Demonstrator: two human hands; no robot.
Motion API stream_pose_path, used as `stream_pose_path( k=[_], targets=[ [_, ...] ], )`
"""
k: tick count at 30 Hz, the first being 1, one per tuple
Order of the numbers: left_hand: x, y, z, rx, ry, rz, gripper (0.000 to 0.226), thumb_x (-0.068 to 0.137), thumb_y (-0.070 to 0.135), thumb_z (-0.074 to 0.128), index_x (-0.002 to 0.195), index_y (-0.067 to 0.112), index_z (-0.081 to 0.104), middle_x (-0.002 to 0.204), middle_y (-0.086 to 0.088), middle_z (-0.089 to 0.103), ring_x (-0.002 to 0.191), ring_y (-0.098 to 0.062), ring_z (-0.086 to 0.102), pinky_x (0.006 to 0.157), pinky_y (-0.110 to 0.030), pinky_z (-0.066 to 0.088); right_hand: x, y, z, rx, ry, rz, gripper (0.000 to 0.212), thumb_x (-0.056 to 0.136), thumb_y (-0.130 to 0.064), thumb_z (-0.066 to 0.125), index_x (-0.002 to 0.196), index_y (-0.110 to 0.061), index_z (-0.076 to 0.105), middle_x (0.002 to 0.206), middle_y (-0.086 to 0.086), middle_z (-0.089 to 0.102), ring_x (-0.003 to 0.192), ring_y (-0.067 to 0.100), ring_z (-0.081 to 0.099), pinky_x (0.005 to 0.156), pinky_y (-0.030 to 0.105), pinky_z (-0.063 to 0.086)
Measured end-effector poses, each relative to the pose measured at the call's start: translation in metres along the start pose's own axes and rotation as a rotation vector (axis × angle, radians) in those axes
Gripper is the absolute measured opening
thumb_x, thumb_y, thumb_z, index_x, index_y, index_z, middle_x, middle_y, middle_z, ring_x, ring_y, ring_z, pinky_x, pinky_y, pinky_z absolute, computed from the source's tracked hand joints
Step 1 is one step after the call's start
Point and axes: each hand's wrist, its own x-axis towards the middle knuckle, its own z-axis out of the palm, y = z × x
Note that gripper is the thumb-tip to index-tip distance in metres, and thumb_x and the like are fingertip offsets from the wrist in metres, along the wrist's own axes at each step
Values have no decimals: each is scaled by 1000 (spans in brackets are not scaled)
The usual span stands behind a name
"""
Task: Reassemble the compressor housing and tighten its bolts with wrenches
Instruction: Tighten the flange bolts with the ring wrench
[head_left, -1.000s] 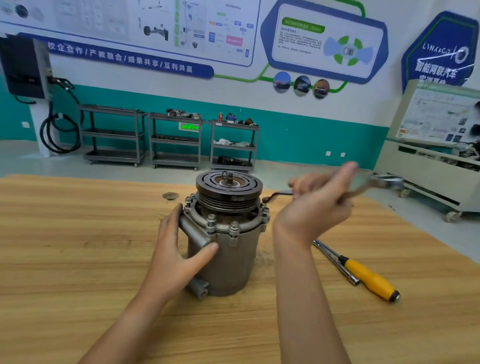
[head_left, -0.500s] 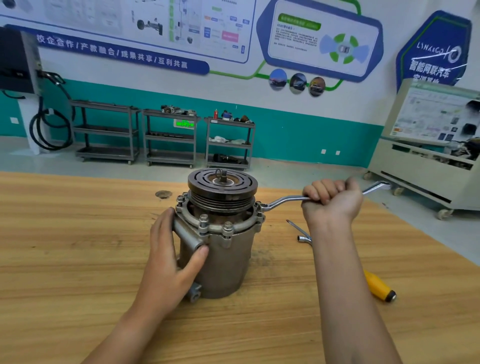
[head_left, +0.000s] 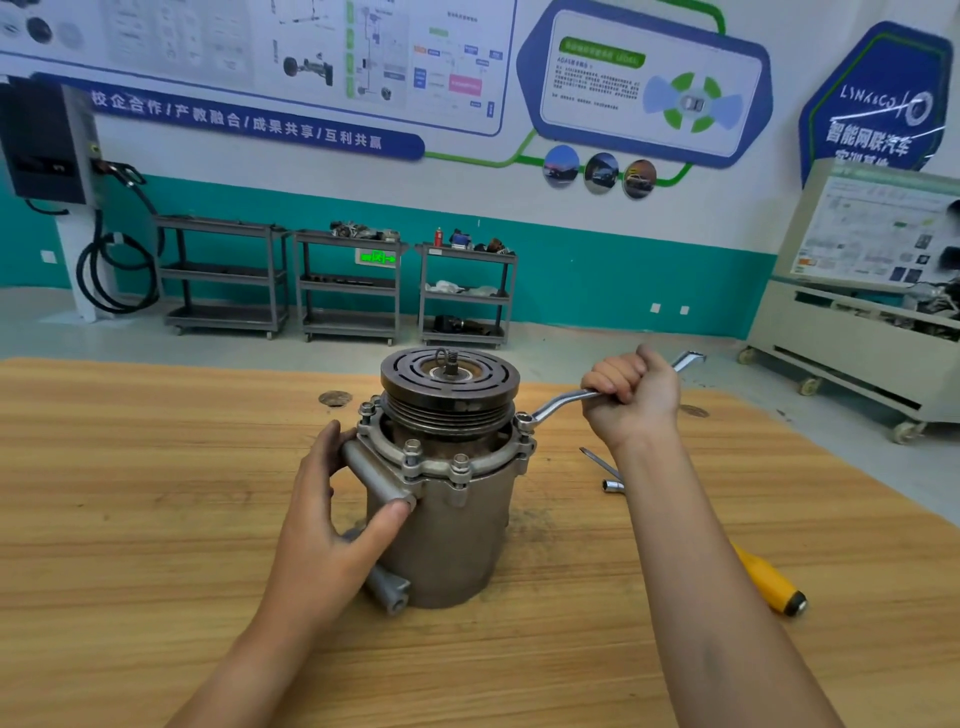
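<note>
My right forearm hides most of the yellow-handled screwdriver (head_left: 769, 582) and a thin metal tool (head_left: 605, 470) on the table (head_left: 130, 519); only their ends show. The grey compressor housing (head_left: 447, 530) stands upright mid-table, its grooved pulley (head_left: 449, 376) on top and bolts ringing the flange. My left hand (head_left: 322, 525) grips its side tube. My right hand (head_left: 631, 397) is fisted round the wrench (head_left: 558, 405), whose ring sits on the right-side bolt (head_left: 523, 420).
</note>
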Motion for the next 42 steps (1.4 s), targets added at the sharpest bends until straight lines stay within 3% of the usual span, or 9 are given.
stream_pose_path(
  k=[7, 13, 17, 20, 25, 32, 35, 37, 42],
  targets=[
    [0, 0, -2, 68, -7, 48, 78, 57, 66, 55, 127, 50, 22, 123, 45, 30, 110, 28, 35, 84, -13, 35, -2, -4, 5, -73, -42, -8, 68, 100, -28, 31, 34, -17, 33, 32, -7, 19, 24, 7, 17, 28, 15, 17],
    [0, -2, -1, 80, 0, 49, 74, 66, 47, 62, 131, 43, 25, 122, 43, 30, 106, 28, 37, 82, -13, 36, -2, 0, 3, -31, 47, -109, 64, 101, -29, 30, 38, -17, 30, 34, -7, 17, 25, 8, 15, 30, 12, 16],
    [-1, 0, 0, 65, 9, 42, 76, 64, 54, 62, 130, 43, 27, 122, 42, 31, 106, 26, 39, 82, -14, 36, -10, -2, 1, -36, 63, -133, 58, 101, -28, 31, 44, -17, 29, 35, -6, 18, 26, 8, 16, 31, 13, 18],
    [0, -1, -1, 43, 20, 39, 77, 58, 64, 57, 127, 43, 31, 121, 41, 35, 108, 25, 38, 88, -18, 35, -28, 1, -14, 44, 105, -214, 54, 100, -25, 33, 47, -18, 27, 36, -6, 19, 27, 9, 18, 34, 11, 24],
    [0, -4, 2, -24, 43, 23, 71, 54, 59, 63, 119, 36, 41, 118, 31, 48, 110, 18, 44, 92, -27, 36, -65, 25, -42, 211, 169, -354, 62, 99, -24, 34, 37, -19, 31, 37, -5, 20, 29, 12, 23, 43, 13, 42],
    [-2, 2, 0, -35, 19, 17, 58, 66, 41, 73, 114, 40, 40, 116, 30, 46, 105, 23, 43, 93, -29, 36, -64, 21, -20, -38, 196, -478, 42, 99, -27, 36, 58, -20, 28, 40, -7, 22, 33, 11, 26, 43, 15, 42],
    [-3, 6, 0, -53, 6, 14, 61, 62, 49, 71, 113, 41, 39, 115, 33, 45, 103, 25, 43, 88, -23, 36, -45, 12, -7, -162, 185, -425, 34, 99, -23, 35, 66, -18, 33, 39, -8, 23, 31, 10, 26, 40, 14, 37],
    [-4, 8, -1, -60, 4, 0, 61, 57, 52, 63, 113, 43, 39, 114, 34, 44, 101, 26, 43, 85, -20, 35, -29, 7, -1, -189, 187, -328, 31, 100, -21, 33, 70, -17, 33, 37, -8, 22, 29, 9, 23, 37, 12, 32],
    [-3, 5, -1, -53, 4, -12, 64, 58, 54, 65, 114, 43, 37, 115, 35, 44, 102, 23, 44, 85, -20, 37, 5, 7, 9, -256, 147, -64, 32, 100, -19, 33, 69, -14, 37, 35, -8, 23, 25, 7, 21, 33, 12, 23]
  ],
)
